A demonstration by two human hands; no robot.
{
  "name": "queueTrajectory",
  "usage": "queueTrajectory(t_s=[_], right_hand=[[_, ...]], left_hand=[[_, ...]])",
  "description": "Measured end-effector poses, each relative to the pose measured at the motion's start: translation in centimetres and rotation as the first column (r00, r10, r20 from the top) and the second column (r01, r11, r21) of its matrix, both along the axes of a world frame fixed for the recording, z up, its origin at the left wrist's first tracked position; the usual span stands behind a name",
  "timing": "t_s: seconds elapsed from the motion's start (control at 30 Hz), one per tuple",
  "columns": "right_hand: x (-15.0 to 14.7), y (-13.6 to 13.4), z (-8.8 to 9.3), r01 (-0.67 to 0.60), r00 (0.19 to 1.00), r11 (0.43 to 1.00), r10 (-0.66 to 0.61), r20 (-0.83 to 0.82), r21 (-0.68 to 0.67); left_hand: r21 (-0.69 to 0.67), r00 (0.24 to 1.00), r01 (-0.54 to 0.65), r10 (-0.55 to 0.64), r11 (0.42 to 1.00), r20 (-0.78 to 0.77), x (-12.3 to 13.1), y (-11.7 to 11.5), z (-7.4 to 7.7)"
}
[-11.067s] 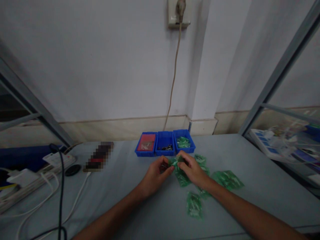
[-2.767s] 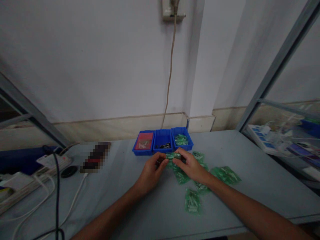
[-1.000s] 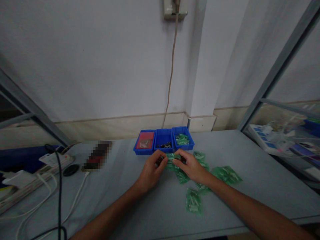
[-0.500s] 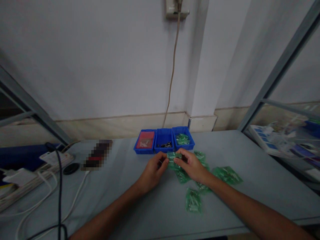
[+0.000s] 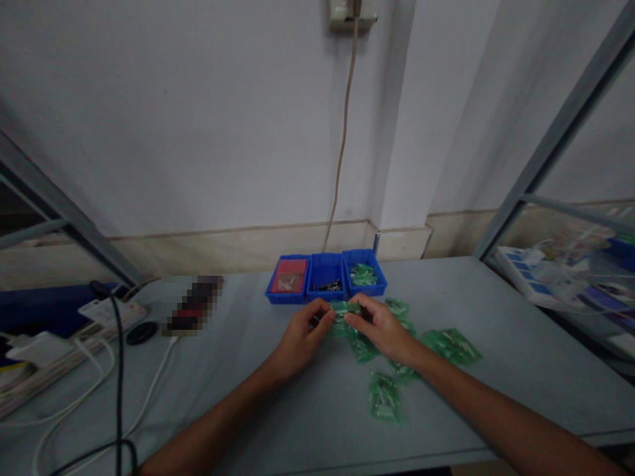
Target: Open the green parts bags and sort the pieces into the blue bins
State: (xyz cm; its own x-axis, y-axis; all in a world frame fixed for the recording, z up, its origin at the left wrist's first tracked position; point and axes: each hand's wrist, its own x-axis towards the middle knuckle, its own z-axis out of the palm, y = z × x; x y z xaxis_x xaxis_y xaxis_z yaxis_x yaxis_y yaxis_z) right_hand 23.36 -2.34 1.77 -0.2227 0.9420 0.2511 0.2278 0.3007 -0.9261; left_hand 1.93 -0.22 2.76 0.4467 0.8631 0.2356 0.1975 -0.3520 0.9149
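My left hand (image 5: 301,337) and my right hand (image 5: 380,327) meet over the grey table (image 5: 278,423), both pinching one small green plastic bag (image 5: 343,309) held just above the surface. Beneath it lie more green bags: one under my right hand (image 5: 362,347), one near the front (image 5: 383,398) and a larger heap to the right (image 5: 450,345). Just beyond my hands stand three small blue bins: the left one (image 5: 286,280) has a red lining, the middle one (image 5: 325,283) holds small dark parts, the right one (image 5: 364,276) holds green bags.
At the left lie a white power strip (image 5: 106,311), a black cable (image 5: 118,370), white cords (image 5: 149,396) and a blurred dark object (image 5: 193,305). A cord (image 5: 342,158) hangs from a wall socket. A metal frame post (image 5: 550,139) and a cluttered shelf (image 5: 570,277) stand at the right.
Both hands have stayed on the same small green bag, shifting only slightly. The view has drifted a little.
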Motion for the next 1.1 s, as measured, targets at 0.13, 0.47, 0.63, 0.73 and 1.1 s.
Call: queueTrajectory(t_s=[0.13,0.47,0.63,0.73,1.1], right_hand=[[-0.3,-0.3,-0.1,-0.034,0.998,0.999,0.032,-0.057,-0.03],[-0.6,0.0,-0.9,-0.057,0.992,0.996,0.049,-0.113,-0.066],[-0.5,0.1,-1.0,-0.051,0.991,0.997,0.044,-0.126,-0.057],[-0.5,0.1,-0.9,-0.063,0.985,0.997,0.053,-0.161,-0.053],[-0.6,-0.1,0.0,-0.144,0.963,0.985,0.117,-0.243,-0.096]], left_hand=[[0.04,0.999,-0.049,0.048,0.998,0.025,0.0,0.0,0.2],[0.008,0.999,-0.036,0.036,0.999,0.037,0.1,0.0,-0.2],[-0.09,0.997,0.007,0.0,0.996,0.077,0.1,0.3,0.0],[-0.096,0.998,0.009,-0.004,0.995,0.056,0.1,0.3,0.0],[0.139,0.995,-0.098,0.096,0.985,0.021,0.2,-0.3,-0.9]])
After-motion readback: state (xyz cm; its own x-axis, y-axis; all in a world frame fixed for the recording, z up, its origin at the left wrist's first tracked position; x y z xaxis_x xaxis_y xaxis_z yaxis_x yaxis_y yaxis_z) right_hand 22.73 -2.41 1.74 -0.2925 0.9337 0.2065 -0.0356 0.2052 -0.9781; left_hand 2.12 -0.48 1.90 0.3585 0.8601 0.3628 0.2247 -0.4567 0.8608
